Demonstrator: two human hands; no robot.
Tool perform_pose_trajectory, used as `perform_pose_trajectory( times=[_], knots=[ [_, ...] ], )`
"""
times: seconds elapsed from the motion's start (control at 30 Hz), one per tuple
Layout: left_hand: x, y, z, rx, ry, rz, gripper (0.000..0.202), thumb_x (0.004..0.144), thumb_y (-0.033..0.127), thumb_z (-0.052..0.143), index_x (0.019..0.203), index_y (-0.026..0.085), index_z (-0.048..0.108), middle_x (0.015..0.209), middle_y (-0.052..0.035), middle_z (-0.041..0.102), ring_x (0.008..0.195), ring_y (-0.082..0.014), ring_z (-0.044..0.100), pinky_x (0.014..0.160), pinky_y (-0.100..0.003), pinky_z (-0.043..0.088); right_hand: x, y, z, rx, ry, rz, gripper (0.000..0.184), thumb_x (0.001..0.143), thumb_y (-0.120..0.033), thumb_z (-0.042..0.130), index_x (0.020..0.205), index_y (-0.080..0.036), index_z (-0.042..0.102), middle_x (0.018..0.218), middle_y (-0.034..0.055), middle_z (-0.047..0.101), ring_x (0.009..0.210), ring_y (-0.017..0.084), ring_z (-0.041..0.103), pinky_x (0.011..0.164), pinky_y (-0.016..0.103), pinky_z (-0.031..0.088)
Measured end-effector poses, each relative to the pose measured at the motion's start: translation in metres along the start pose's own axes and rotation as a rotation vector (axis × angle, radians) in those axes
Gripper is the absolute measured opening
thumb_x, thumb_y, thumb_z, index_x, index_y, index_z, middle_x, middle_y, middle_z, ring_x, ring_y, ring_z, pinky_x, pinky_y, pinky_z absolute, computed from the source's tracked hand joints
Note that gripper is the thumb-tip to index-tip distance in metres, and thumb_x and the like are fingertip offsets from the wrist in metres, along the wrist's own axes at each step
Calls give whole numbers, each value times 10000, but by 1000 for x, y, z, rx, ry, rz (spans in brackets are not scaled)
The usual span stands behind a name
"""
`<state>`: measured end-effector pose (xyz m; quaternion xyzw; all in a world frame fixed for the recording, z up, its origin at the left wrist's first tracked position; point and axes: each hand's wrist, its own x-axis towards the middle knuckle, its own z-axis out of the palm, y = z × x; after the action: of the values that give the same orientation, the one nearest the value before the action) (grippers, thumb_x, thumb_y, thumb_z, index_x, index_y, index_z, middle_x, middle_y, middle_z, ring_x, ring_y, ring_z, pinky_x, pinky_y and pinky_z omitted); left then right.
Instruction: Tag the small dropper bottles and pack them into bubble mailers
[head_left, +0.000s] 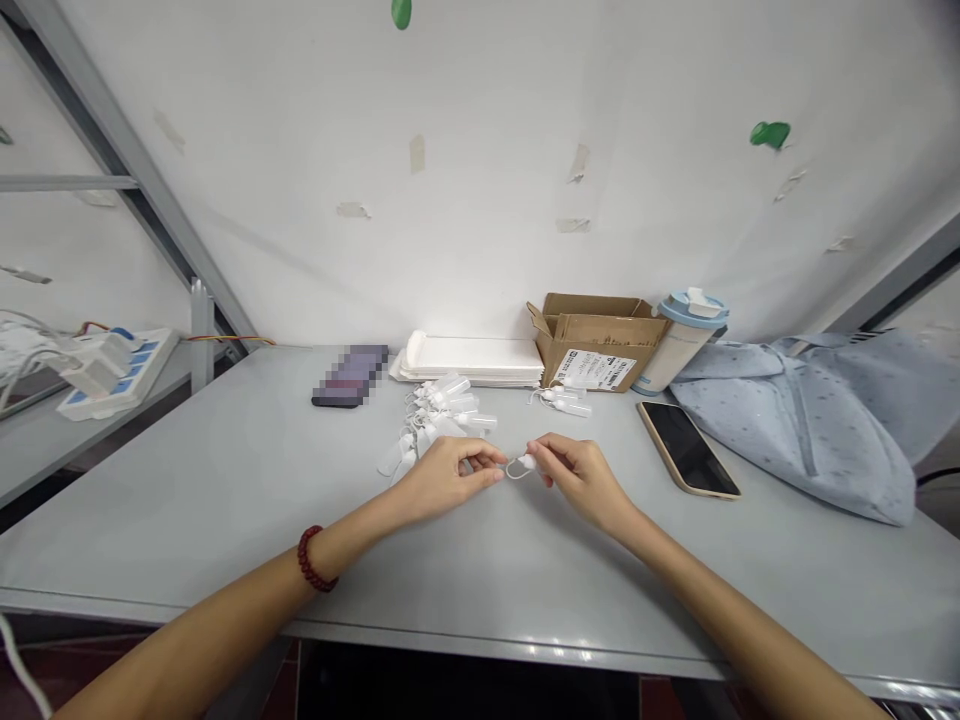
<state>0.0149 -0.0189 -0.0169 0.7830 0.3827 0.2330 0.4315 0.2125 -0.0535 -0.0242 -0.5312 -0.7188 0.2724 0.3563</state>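
Note:
My left hand (446, 478) and my right hand (577, 475) meet over the middle of the grey table (225, 500). Both pinch one small white cap with a thin loop tether (519, 466) between their fingertips. The left hand's fingers are curled and may hide a small bottle; I cannot make it out. Just behind the left hand lies a pile of several small clear plastic bottles (439, 415). A few more small bottles (562, 398) lie in front of the cardboard box. A red bead bracelet (311, 560) is on my left wrist.
An open cardboard box (596, 340), a stack of white trays (472, 360), a dark phone (350, 377), a tumbler with a blue lid (682, 340), a face-up phone (688, 448) and a pale blue bag (810, 420) lie at the back and right. A power strip (112, 370) sits far left.

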Motion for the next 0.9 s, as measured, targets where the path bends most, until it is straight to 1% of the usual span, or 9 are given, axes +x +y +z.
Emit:
perform_pose_trajectory(
  times=[0.07, 0.2, 0.37, 0.53, 0.73, 0.9],
  knots=[
    [-1, -1, 1, -9, -11, 7, 225, 800, 294, 546, 930, 164, 675, 858, -33, 684, 781, -154, 595, 645, -232, 423, -1, -1, 2, -3, -13, -1, 389, 892, -421, 386, 597, -185, 480, 491, -41, 442, 440, 76, 353, 460, 214, 286],
    [-3, -2, 4, -3, -34, 63, 235, 838, 273, 483, 772, 147, 669, 731, -21, 649, 663, -123, 558, 603, -221, 401, -5, -3, 11, -34, -39, -34, 362, 897, -370, 373, 599, -188, 467, 483, -46, 423, 439, 75, 349, 468, 217, 279],
    [-6, -1, 5, 35, -20, 109, 209, 824, 227, 492, 724, 154, 660, 695, -12, 636, 649, -116, 534, 598, -213, 384, -9, -4, 17, -55, -34, -39, 362, 898, -337, 360, 573, -193, 424, 471, -54, 378, 434, 73, 327, 469, 221, 266],
    [-7, 2, 4, 71, -60, 130, 238, 798, 170, 491, 614, 140, 639, 611, -13, 600, 608, -114, 504, 578, -215, 373, -10, -1, 19, -84, -75, -65, 359, 900, -316, 358, 570, -190, 425, 472, -55, 392, 436, 71, 337, 479, 217, 270],
    [-7, 3, 4, 28, -110, 138, 233, 778, 158, 493, 596, 122, 633, 584, -7, 568, 572, -100, 473, 548, -209, 353, -11, -2, 19, -66, -93, -51, 342, 897, -306, 373, 594, -181, 470, 471, -57, 414, 434, 68, 354, 473, 208, 276],
    [-6, 2, 3, 15, -137, 104, 201, 765, 176, 516, 641, 119, 663, 640, -21, 618, 609, -115, 511, 557, -209, 364, -10, -4, 17, -78, -112, -71, 355, 902, -314, 378, 587, -178, 470, 473, -54, 414, 438, 68, 354, 469, 207, 277]
  ],
)
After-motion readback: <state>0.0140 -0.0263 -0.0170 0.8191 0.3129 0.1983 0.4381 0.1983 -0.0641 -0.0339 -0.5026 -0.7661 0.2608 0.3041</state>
